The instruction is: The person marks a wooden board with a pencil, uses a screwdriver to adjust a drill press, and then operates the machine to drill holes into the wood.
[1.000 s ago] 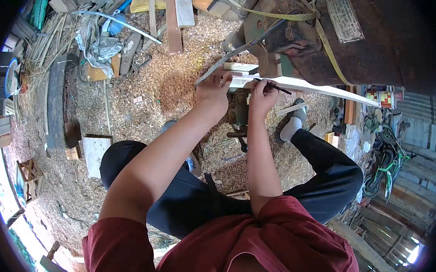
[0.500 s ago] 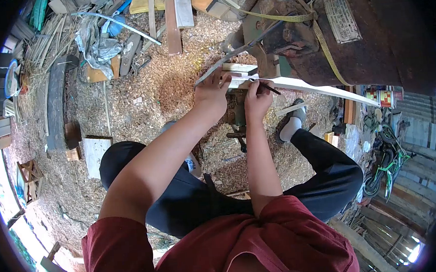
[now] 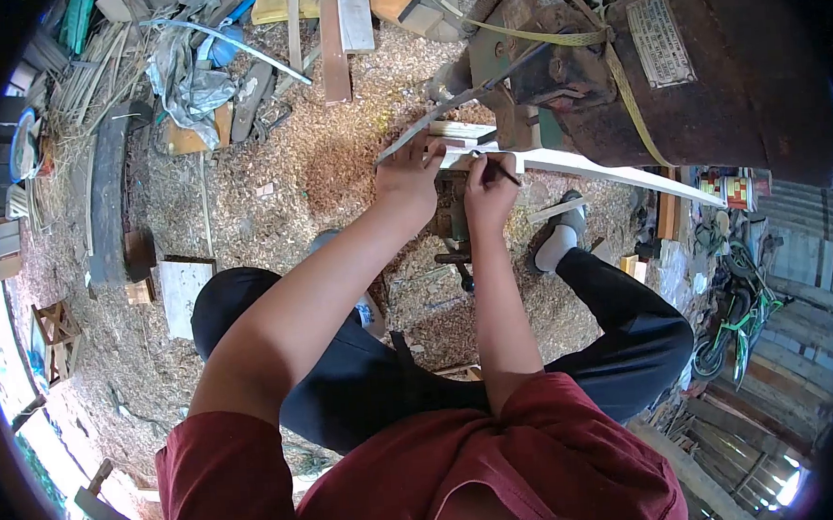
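My right hand (image 3: 490, 195) pinches a dark pencil (image 3: 509, 172), its tip at the pale wooden piece in front of me. Fingers spread, my left hand (image 3: 407, 179) rests at the left end of this piece, near the lower end of a curved grey strip (image 3: 432, 116). What lies under the left fingertips is hidden. A long white board (image 3: 609, 167) runs from the work spot out to the right, partly below a rusty machine (image 3: 756, 82). Another pale wood block (image 3: 461, 129) sits just beyond my hands.
The machine bears a label plate (image 3: 659, 40) and a yellow strap (image 3: 630, 103). Wood shavings (image 3: 327, 170) cover the floor. Several boards (image 3: 334, 57) and a crumpled grey sheet (image 3: 186, 84) lie at the back left. A green bicycle (image 3: 738, 314) stands at the right.
My right hand has shifted slightly left along the wood, and the pencil is tilted more steeply. My left hand stays in place on the piece. The view has moved a little.
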{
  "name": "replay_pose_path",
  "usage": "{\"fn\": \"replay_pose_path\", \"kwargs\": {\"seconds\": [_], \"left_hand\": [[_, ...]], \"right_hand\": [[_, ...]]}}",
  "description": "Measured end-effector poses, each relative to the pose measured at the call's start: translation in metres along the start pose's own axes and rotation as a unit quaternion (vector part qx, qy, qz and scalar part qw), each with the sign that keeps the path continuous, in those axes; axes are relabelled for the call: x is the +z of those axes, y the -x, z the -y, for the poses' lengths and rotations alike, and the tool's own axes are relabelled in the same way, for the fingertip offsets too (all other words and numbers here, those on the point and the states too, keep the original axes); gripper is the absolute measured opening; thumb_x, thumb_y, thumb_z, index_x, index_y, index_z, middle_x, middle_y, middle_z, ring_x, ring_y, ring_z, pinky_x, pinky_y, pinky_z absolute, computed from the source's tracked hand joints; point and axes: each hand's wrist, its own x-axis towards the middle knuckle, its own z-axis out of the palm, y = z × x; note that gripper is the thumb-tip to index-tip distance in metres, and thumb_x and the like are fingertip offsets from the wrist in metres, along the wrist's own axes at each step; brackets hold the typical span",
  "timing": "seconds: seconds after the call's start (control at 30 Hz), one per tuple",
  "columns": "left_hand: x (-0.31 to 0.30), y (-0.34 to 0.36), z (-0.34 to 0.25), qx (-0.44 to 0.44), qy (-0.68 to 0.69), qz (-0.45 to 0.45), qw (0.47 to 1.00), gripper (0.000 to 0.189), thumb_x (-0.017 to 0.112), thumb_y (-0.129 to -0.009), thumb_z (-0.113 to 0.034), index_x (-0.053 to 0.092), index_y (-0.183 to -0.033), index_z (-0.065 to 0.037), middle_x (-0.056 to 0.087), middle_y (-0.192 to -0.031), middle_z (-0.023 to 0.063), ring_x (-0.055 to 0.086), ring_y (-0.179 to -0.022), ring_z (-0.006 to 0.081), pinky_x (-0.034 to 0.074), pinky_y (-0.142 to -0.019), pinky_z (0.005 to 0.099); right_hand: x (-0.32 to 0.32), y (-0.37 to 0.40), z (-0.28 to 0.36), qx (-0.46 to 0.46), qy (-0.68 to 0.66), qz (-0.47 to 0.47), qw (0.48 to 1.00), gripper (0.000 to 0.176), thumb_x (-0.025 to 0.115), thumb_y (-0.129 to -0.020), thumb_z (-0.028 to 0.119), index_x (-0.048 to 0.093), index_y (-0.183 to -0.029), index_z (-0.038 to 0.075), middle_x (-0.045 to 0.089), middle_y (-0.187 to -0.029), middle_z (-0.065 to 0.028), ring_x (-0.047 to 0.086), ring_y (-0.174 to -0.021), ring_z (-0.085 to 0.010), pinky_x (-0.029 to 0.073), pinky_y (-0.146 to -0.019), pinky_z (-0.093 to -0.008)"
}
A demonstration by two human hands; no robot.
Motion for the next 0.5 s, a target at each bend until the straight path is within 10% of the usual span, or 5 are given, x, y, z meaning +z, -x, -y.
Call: {"fn": "replay_pose_path", "kwargs": {"seconds": [0.5], "left_hand": [[0.001, 0.003, 0.0, 0.008, -0.021, -0.045, 0.999, 0.069, 0.047, -0.096, -0.013, 0.034, -0.163, -0.027, 0.011, -0.174, 0.0133, 0.01, -0.161, 0.0321, 0.014, -0.127, 0.0554]], "right_hand": [[0.004, 0.002, 0.001, -0.039, -0.038, -0.01, 0.998, 0.015, 0.065, -0.099, 0.008, 0.054, -0.095, 0.0, 0.06, -0.07, -0.0132, 0.061, -0.062, -0.0177, 0.049, -0.059, -0.0312]]}}
